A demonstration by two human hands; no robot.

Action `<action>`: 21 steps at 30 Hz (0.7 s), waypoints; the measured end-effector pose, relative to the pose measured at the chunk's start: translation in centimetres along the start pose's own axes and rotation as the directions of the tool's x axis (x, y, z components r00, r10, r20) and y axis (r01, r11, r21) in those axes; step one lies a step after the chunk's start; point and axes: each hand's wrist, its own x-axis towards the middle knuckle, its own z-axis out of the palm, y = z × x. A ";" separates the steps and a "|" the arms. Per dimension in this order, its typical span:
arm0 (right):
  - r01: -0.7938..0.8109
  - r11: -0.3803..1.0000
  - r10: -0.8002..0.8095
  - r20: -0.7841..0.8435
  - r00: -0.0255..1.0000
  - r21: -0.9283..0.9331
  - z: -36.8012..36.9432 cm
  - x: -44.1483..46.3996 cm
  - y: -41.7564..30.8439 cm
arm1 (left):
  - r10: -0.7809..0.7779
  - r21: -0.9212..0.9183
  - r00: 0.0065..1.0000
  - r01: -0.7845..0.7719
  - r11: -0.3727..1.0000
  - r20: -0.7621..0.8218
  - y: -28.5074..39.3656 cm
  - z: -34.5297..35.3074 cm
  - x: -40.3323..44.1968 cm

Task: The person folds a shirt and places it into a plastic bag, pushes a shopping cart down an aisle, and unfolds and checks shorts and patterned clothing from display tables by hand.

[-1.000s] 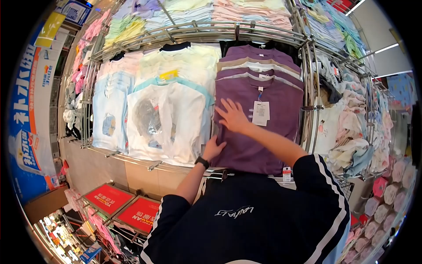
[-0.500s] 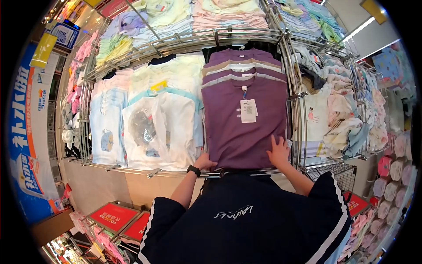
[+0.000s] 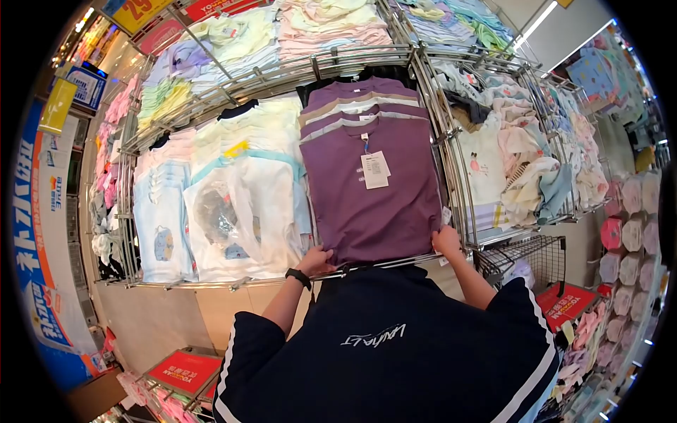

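Note:
A folded purple T-shirt (image 3: 377, 204) lies face up on top of a stack of folded shirts, with a white hang tag (image 3: 375, 169) on a blue cord below its collar. At its lower left corner, my left hand (image 3: 316, 261), with a black band on the wrist, has its fingers closed on the cloth. My right hand (image 3: 447, 243) grips the shirt's lower right edge, thumb and fingers drawn together. Both hands are close to the front rail. Under the top shirt, purple, grey, tan and white collars (image 3: 360, 106) show in layers.
White and pale shirts (image 3: 243, 204) fill the section on the left. Rumpled baby clothes (image 3: 518, 155) lie right of a metal divider (image 3: 448, 141). More folded clothes (image 3: 331, 28) cover the upper tier. A black wire basket (image 3: 525, 261) and a red sign (image 3: 568, 303) stand at lower right.
My right hand has moved from lying spread on the shirt's front to gripping its lower right edge. My left hand stays at the left corner. The view has shifted right.

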 end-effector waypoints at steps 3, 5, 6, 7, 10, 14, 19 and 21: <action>-0.320 0.757 0.213 0.249 0.945 0.569 -0.4 1.0 1.0 | 0.276 -0.371 0.955 -0.218 0.903 0.111 -0.8 -0.4 0.7; -0.309 0.548 0.273 0.183 0.944 0.777 0.1 1.2 1.1 | 0.373 -0.490 0.921 -0.273 0.828 0.118 -0.6 -1.1 0.3; -0.284 0.430 0.307 0.158 0.939 0.857 0.5 1.1 1.2 | 0.389 -0.524 0.915 -0.278 0.805 0.112 -0.1 -1.0 -0.8; -0.261 0.539 0.289 0.115 0.950 0.801 0.6 1.1 1.5 | 0.406 -0.558 0.908 -0.284 0.779 0.104 0.3 -1.1 -1.5; 0.050 0.975 0.002 -0.234 0.972 0.217 1.5 0.6 2.2 | 0.211 0.003 0.977 -0.211 0.977 -0.043 -2.3 -2.5 0.8; -0.102 0.986 0.089 0.102 0.991 0.130 1.1 0.8 1.7 | 0.288 0.664 0.952 -0.151 0.732 -0.101 -1.9 -2.1 1.3; 0.011 1.000 -0.010 0.066 0.998 -0.009 1.0 0.8 2.1 | 0.370 0.763 0.920 -0.148 0.629 -0.127 -2.2 -1.8 1.2; 0.017 1.000 -0.016 0.035 0.999 -0.026 0.8 0.5 1.9 | 0.322 0.627 0.932 -0.150 0.765 -0.169 -2.7 -2.1 1.7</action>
